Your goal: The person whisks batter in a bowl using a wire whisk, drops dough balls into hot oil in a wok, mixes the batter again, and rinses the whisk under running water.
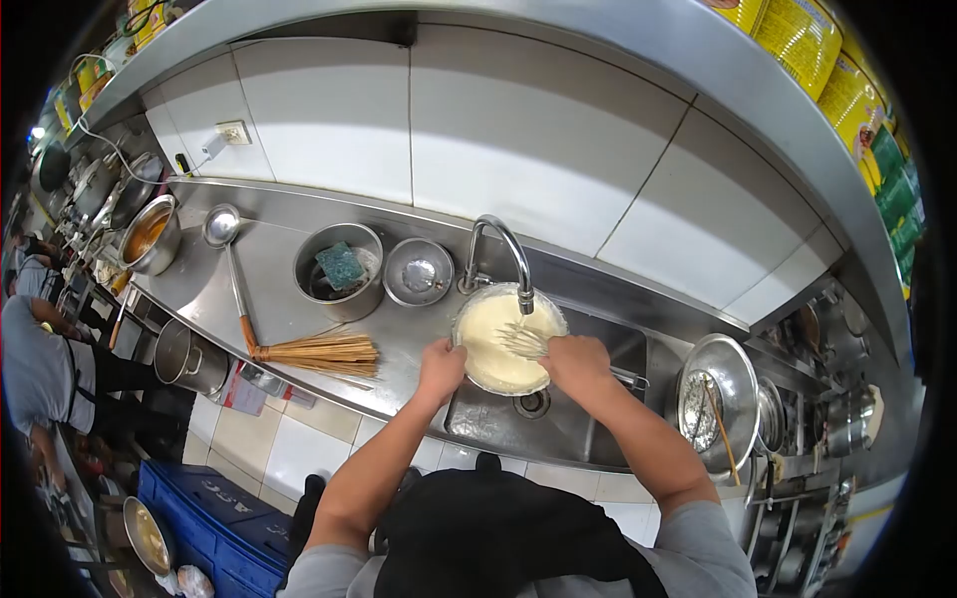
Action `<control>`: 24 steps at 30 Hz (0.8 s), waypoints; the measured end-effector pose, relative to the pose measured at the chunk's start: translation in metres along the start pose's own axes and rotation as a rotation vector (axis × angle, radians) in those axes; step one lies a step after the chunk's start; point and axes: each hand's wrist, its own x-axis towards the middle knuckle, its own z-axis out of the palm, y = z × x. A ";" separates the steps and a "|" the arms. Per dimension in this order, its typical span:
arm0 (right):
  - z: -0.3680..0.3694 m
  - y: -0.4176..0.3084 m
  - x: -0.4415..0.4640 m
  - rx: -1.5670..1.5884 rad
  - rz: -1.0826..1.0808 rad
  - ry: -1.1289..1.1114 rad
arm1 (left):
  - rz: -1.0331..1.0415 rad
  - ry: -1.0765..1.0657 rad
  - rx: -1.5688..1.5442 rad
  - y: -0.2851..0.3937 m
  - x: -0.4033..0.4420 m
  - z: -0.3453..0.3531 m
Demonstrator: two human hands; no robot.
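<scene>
A round metal bowl [484, 387] holds a pale cream batter [483, 324] and sits over the sink, under the curved faucet [508, 244]. My left hand [442, 370] grips the bowl's left rim. In my right hand [578, 364] is a wire whisk [520, 341], its wires dipped in the batter and its handle sticking out to the right past my fist. Below the bowl, the sink drain [532, 404] shows in the basin.
Left on the steel counter are a pot [311, 289] with a green scouring pad, a small metal bowl [419, 271], a ladle [234, 261] and a stick brush [317, 352]. Large metal bowls [740, 379] stand right. A co-worker [45, 349] stands far left, near a blue crate [214, 518].
</scene>
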 end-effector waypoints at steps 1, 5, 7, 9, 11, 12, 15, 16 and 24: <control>-0.001 0.001 0.001 0.000 -0.004 -0.004 | 0.007 -0.008 0.045 -0.002 0.003 -0.001; 0.008 0.007 0.008 0.010 -0.042 0.001 | 0.029 0.029 0.081 -0.008 0.002 -0.007; 0.014 0.000 0.007 0.001 -0.028 0.004 | 0.041 0.053 0.057 -0.004 -0.008 -0.014; 0.018 -0.023 0.002 -0.014 -0.086 -0.056 | 0.053 0.076 0.032 -0.010 -0.013 -0.025; 0.016 -0.041 0.012 -0.028 -0.145 -0.124 | 0.097 0.158 0.118 -0.021 -0.016 -0.046; 0.012 -0.048 0.022 0.039 -0.173 -0.105 | 0.089 0.170 0.119 -0.028 -0.018 -0.057; 0.017 -0.079 0.030 0.044 -0.246 -0.126 | 0.055 0.271 0.126 -0.028 -0.029 -0.083; 0.019 -0.090 0.032 -0.019 -0.276 -0.160 | 0.086 0.295 0.186 -0.030 -0.028 -0.093; 0.008 -0.127 0.038 -0.201 -0.398 -0.154 | 0.043 0.344 -0.081 -0.036 -0.039 -0.117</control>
